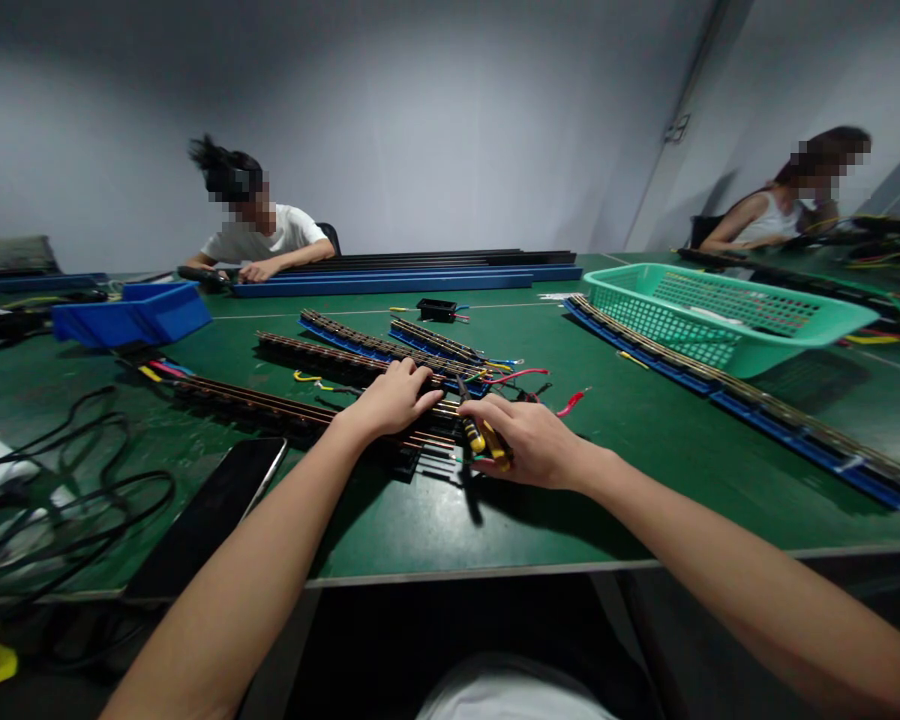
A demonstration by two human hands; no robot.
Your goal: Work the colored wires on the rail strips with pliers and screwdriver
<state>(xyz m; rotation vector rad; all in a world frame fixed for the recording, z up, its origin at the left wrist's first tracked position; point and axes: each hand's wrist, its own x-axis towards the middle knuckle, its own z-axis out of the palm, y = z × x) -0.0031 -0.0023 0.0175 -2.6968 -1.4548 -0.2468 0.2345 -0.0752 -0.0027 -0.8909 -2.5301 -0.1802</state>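
My left hand [391, 402] is closed over a long black rail strip with copper bars [259, 408], near its right end. Its fingers curl over the far side, and their tips are partly hidden. Held in my right hand [534, 442] are pliers with yellow and black handles [474, 434]. Their dark jaws are beside the bare copper ends of the strip, just right of my left hand. I cannot tell whether the jaws touch a bar. Just beyond lie another dark copper strip [315, 358] and a blue-backed strip [360, 336]. Red wires [521, 374] stick out past their right ends.
A green basket [750, 350] stands right, beside a long blue-backed strip [765, 410]. At left are a blue bin [139, 315], a black phone [214, 510] and tangled black cables [112, 480]. Blue rails [390, 284] lie at the back. Two people sit across the table.
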